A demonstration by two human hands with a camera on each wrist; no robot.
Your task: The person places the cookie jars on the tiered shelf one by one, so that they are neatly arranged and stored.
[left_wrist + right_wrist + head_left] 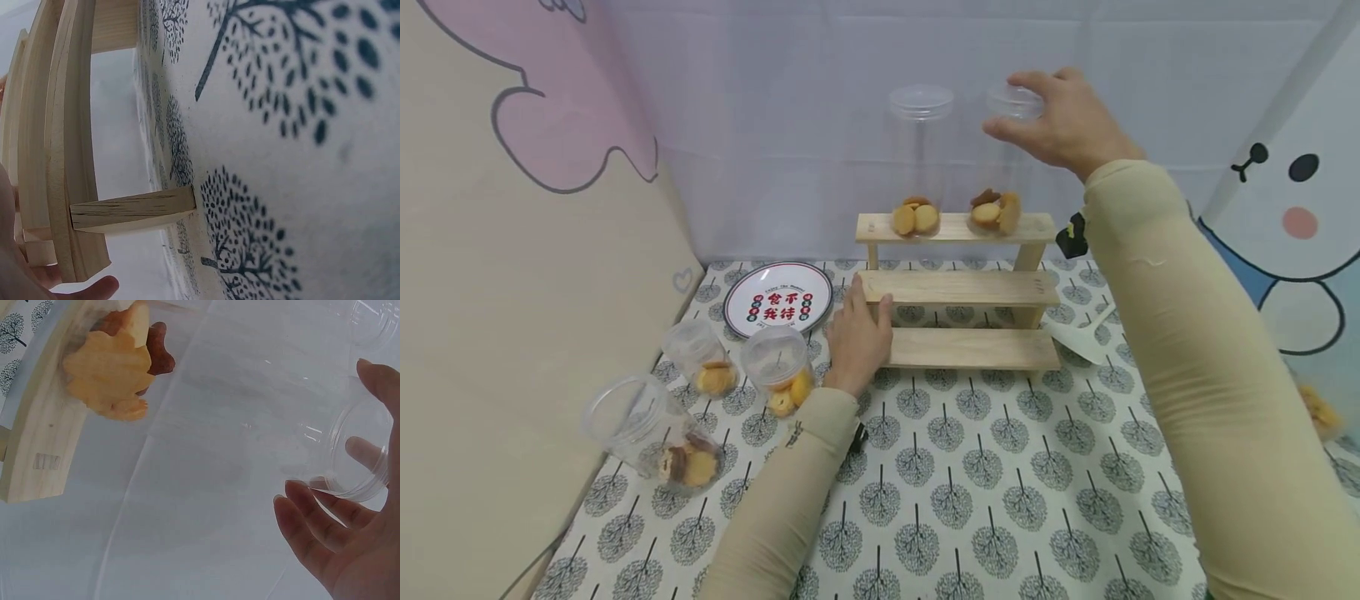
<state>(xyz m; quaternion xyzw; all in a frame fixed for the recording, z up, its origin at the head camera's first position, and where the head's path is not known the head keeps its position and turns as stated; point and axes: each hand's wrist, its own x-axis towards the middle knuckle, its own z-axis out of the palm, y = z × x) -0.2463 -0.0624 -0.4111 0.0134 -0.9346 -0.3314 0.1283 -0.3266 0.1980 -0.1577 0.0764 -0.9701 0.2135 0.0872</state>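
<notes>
At the upper right, my right hand (1063, 125) curls round the lid (1015, 102) of a tall clear jar, thumb and fingers at its rim. This jar stands upright on the top board of a three-tier wooden rack (962, 287), with cookies (109, 369) at its bottom. A second tall jar (921, 137) with cookies (916, 217) stands to its left on the same board. My left hand (856, 337) grips the rack's left end around the lower boards. In the left wrist view a finger (94, 290) shows past the board's end.
Three smaller cookie jars (775, 358) sit at the left, one tilted near the wall. Behind them lies a round plate (778, 298) with red lettering. A white scoop (1078, 337) lies right of the rack. More cookies (1318, 412) show at the right edge. A patterned cloth (951, 467) covers the table.
</notes>
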